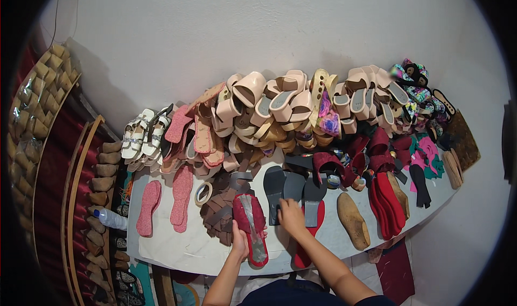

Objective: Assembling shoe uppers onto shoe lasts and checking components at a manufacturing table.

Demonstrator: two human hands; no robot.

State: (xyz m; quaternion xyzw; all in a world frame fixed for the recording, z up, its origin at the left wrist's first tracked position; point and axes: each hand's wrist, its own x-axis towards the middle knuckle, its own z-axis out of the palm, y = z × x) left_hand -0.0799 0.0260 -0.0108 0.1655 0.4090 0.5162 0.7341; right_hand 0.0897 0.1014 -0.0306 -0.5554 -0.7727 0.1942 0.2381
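Note:
My left hand [240,242] grips a dark red sandal [250,220], its underside facing up with a greyish strip down the middle and a bright red rim. My right hand [291,217] reaches across to a black shoe sole [273,185], its fingers curled at the heel end; the fingertips are partly hidden. More dark soles [293,185] lie against it on the right. Beneath my right forearm, a red insole [303,256] is partly covered. A heap of brown strap pieces [216,220] lies just left of the sandal.
Finished beige sandals [284,101] are piled along the wall. Pink insoles [148,208] and a tape roll [203,193] lie left; a wooden shoe last [353,221] and red insoles [386,209] lie right. A rack of lasts [102,185] and a bottle [111,220] stand beside the table.

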